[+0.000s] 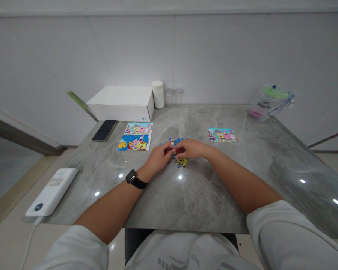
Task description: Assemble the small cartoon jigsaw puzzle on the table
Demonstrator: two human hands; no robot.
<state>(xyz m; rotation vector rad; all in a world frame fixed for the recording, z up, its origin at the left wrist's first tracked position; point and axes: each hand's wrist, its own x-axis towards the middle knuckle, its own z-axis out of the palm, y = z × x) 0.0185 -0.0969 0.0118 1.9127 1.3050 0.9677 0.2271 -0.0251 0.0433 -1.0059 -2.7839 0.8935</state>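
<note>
This looks like a plain room in a home or small office — bare white walls, a pale tiled floor and a grey marble-patterned table (pixel 214 195). On it lie everyday things — a phone (pixel 104 130), a white box (pixel 121 102), cartoon picture cards (pixel 135 137).

- grey marble-look table (pixel 228 195), glossy, with ceiling-light glints
- white panelled wall (pixel 214 56) behind, thin seams
- beige tiled floor (pixel 5 221) left, dark baseboard strip
- white box (pixel 121 101) at the table's far edge against the wall
</note>
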